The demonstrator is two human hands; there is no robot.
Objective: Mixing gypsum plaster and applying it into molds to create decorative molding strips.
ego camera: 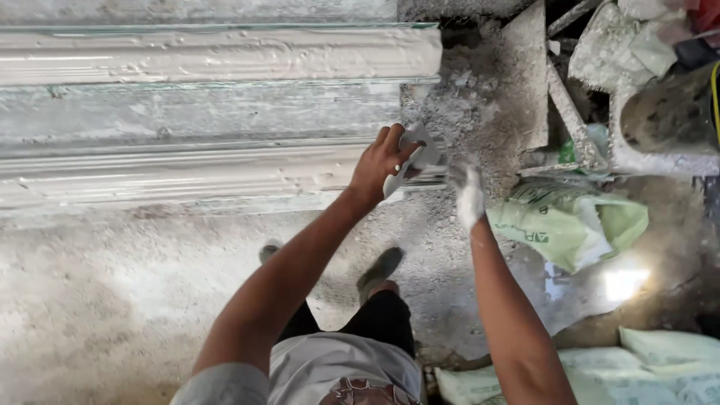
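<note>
**Plaster mouldings cast along most of their length; hands busy at the near end**

Dusty concrete floor (112, 300) fills the lower half of the head view, grey and crusted with old plaster. Across the upper left run two long plaster mouldings, laid side by side on a glass-edged casting bench (187, 112). The upper moulding (225, 52) looks fully formed from the left edge of the view to its right end, its surface wet and a little rough. The lower moulding (172, 169) shows smooth run lines over most of its length, so the bulk of the shaping seems done; only its right end, where the hands meet, appears unfinished.

To the right stand a plaster-caked trough (660, 120) and a wooden board (525, 82), with crumbled plaster heaped between them and the bench. Green and white sacks (577, 221) lie beyond the right forearm, and more sacks (660, 360) sit in the lower right corner.

The left hand (379, 161) is curled around a small flat scraper blade (416, 154), thumb and fingers closed on it, and presses it to the end of the lower moulding. The right hand (466, 191), coated white with plaster, hovers just beside that end; its fingers are loosely bent, and I cannot tell whether they hold anything. Two shoes (379, 266) show on the floor below.
</note>
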